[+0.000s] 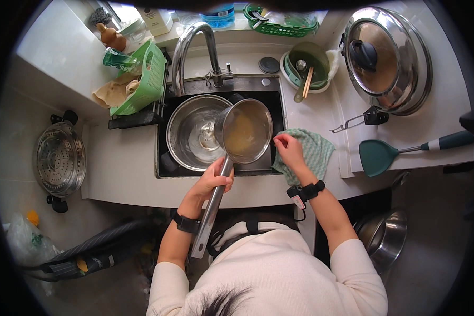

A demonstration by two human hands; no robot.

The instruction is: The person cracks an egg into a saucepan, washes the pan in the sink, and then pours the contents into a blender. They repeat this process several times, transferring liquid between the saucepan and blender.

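A long-handled stainless steel dipper is tilted over the sink, and my left hand grips its handle near the bowl. Something yellowish shows inside the bowl; whether it is liquid or residue is hard to say. Behind and left of it, a round steel basin sits in the sink with what looks like clear water in it. My right hand is just right of the dipper, over a green and white cloth. Its fingers are curled together; I cannot make out whether they pinch anything.
The faucet arches over the basin. A green plastic basket stands left of the sink. Bowls with a spoon and chopsticks sit behind right. Farther right are a lidded steel pot and a green spatula.
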